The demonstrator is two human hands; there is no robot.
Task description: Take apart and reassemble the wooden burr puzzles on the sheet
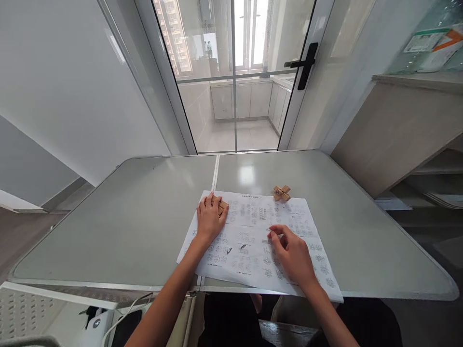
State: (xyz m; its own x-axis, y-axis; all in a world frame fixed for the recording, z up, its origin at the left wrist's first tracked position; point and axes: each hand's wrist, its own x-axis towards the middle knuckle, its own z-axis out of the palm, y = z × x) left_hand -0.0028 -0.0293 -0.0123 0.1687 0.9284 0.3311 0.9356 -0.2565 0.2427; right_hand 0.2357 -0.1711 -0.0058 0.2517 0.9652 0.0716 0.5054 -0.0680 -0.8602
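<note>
A white instruction sheet [249,258] printed with small diagrams lies on the grey table. On its upper left part, my left hand [211,218] rests from above on light-brown wooden puzzle pieces [223,206], its fingers curved over them and hiding most of them. My right hand [292,251] is over the right half of the sheet, fingers curled and the tips of thumb and index finger close together. Nothing shows between those tips. An assembled wooden cross-shaped puzzle [281,193] sits at the sheet's top right edge, apart from both hands.
The grey folding table [119,231] has a seam left of centre. Beyond it stands a glass door with a black handle [306,65]. Wooden shelves [401,125] with plastic bottles [430,46] are at right. A white cable [125,315] hangs below the front left edge.
</note>
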